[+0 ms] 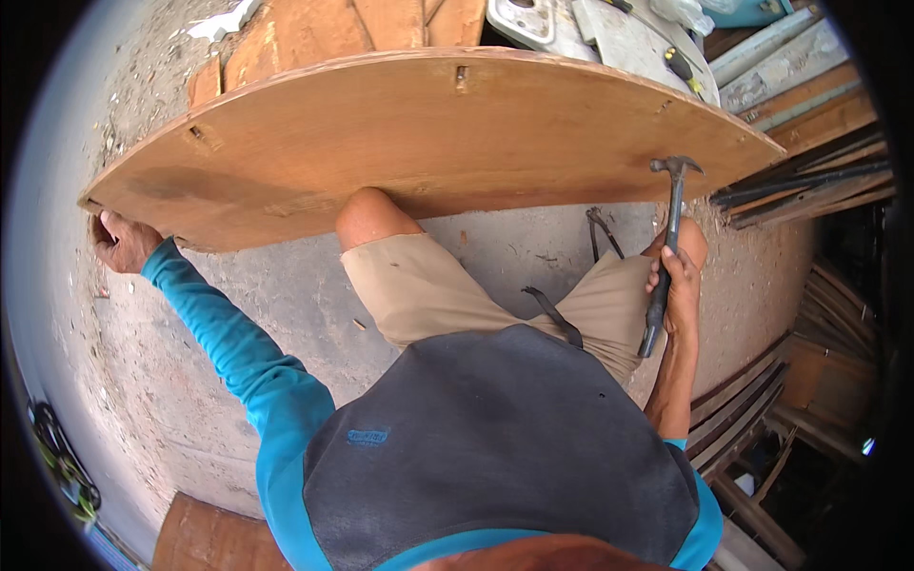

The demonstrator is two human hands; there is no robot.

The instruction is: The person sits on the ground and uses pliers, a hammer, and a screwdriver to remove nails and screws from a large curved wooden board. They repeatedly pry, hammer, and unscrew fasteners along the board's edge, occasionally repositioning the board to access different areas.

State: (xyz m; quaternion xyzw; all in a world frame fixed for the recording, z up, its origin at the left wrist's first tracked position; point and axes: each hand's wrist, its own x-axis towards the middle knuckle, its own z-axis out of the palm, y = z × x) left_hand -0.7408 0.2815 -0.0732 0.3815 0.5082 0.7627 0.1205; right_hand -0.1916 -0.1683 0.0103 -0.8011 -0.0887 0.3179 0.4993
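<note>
A long wooden board point(400, 133) with slots cut near its edges stands on its side across the front, tilted, with my bent knee against it. At its left end, my left hand point(129, 246) is closed round the board's lower corner; part of the fingers is hidden. In my right hand point(681, 285) is a claw hammer point(675, 205), gripped by its dark handle above my right thigh. The hammer's head is up, in front of the board's right part. Whether it touches the board I cannot tell.
Dark pincers point(602, 231) stand beyond my thighs near the board. Behind it are wooden planks point(324, 29) and a white tabletop point(628, 43) bearing a yellow-and-black-handled screwdriver point(680, 67). Stacked timber point(809, 186) lies at right, and a brown wooden panel point(214, 538) at lower left.
</note>
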